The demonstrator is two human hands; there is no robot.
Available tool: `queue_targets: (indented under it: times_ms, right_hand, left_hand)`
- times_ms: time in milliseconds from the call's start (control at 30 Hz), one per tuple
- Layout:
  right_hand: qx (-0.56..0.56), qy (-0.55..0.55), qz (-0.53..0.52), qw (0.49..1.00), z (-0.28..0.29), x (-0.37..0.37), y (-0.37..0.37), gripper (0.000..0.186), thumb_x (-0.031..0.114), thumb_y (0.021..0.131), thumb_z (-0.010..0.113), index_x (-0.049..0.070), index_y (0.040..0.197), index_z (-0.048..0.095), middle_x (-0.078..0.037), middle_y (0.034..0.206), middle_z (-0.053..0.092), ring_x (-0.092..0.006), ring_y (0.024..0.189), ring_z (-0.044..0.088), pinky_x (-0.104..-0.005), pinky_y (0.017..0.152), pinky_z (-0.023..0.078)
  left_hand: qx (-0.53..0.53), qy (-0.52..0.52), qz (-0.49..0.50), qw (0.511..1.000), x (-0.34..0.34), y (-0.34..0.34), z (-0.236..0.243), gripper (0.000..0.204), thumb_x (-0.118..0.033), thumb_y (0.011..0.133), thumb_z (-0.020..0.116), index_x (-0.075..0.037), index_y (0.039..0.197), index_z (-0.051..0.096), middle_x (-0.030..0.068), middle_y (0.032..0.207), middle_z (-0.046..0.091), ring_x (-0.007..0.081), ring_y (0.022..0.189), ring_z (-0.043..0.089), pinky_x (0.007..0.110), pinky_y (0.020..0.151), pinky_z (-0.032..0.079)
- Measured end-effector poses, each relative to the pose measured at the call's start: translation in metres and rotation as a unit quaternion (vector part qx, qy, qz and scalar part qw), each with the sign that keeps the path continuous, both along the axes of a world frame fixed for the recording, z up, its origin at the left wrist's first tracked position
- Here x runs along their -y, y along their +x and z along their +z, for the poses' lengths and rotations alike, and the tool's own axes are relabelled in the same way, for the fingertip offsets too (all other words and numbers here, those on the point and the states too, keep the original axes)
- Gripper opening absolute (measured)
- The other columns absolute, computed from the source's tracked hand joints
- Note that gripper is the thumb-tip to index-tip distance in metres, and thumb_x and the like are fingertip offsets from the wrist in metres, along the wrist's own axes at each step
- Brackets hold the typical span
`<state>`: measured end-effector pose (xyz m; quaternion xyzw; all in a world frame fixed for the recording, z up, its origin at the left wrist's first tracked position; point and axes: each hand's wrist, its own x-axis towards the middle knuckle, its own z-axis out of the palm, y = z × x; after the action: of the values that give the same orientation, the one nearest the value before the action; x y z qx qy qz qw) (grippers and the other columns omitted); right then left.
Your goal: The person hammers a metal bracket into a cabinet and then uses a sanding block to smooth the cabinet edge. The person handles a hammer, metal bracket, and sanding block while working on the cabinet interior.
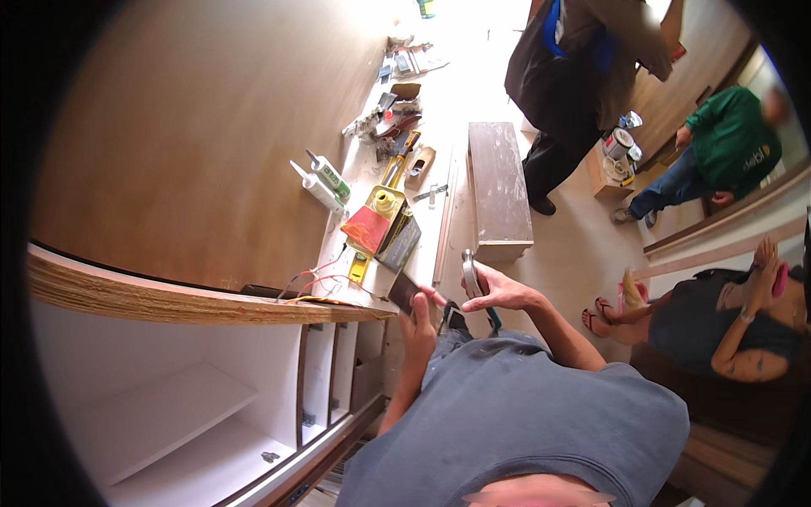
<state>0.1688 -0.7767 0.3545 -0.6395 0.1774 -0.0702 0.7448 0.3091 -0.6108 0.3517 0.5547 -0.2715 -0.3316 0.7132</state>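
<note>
My left hand (417,331) is closed around a thin, dark, flat rectangular piece (403,291), which tilts up beside the workbench edge. To its right, my right hand (505,292) grips a silver metal hand tool (469,272); a teal handle (493,318) shows below the fingers. The tool's exact kind cannot be made out. The two hands are apart, in front of my body. Just beyond the left hand stands a yellow, red and black can (368,230) with a yellow cap, next to a black box (400,242).
Two sealant cartridges (328,174), a yellow level (359,269), a wooden hand plane (420,166) and red wires (317,275) lie on the bench. A dusty wooden box (498,182) stands ahead. An open white cabinet (186,406) is at left. Several people are ahead and at right.
</note>
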Motion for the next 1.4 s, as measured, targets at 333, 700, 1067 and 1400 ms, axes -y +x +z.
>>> queue_targets:
  times_ms: [333,700,1067,1400]
  right_hand:
    - [-0.238,-0.236,-0.044,0.941,-0.131,0.138,0.014,0.084,0.045,0.062,0.098,0.001,0.12,0.056,-0.009,0.098,0.06,-0.0189,0.093,0.055,-0.0349,0.08,0.047]
    - [-0.452,0.25,-0.448,0.73,-0.407,0.278,-0.058,0.03,0.02,0.088,0.078,0.013,0.074,0.053,0.003,0.055,0.039,-0.0098,0.044,0.038,-0.0293,0.039,0.029]
    - [-0.53,0.195,-0.482,0.67,-0.528,0.338,-0.083,0.068,0.026,0.076,0.09,-0.005,0.126,0.057,-0.02,0.125,0.061,-0.0304,0.109,0.063,-0.044,0.082,0.058]
    - [-0.62,0.122,-0.462,0.623,-0.571,0.331,-0.068,0.102,0.053,0.068,0.091,-0.012,0.137,0.053,-0.029,0.143,0.055,-0.0384,0.129,0.057,-0.0482,0.108,0.048]
  left_hand:
    - [0.163,0.229,-0.152,0.948,0.046,0.033,-0.026,0.029,-0.029,0.101,0.066,-0.001,0.102,0.059,0.009,0.07,0.054,0.0114,0.068,0.052,0.032,0.063,0.045]
    - [0.1,0.576,-0.146,0.798,-0.005,-0.017,-0.189,0.048,-0.047,0.096,0.065,0.0,0.108,0.062,0.026,0.098,0.07,0.0457,0.095,0.067,0.05,0.082,0.051]
    - [-0.082,0.689,-0.033,0.72,-0.055,-0.085,-0.199,0.059,-0.049,0.097,0.064,0.006,0.119,0.064,0.0302,0.113,0.069,0.0422,0.109,0.066,0.047,0.093,0.049]
    - [-0.128,0.723,0.009,0.678,-0.068,-0.09,-0.215,0.06,-0.048,0.097,0.065,0.006,0.122,0.065,0.0274,0.116,0.069,0.0376,0.111,0.065,0.045,0.096,0.047]
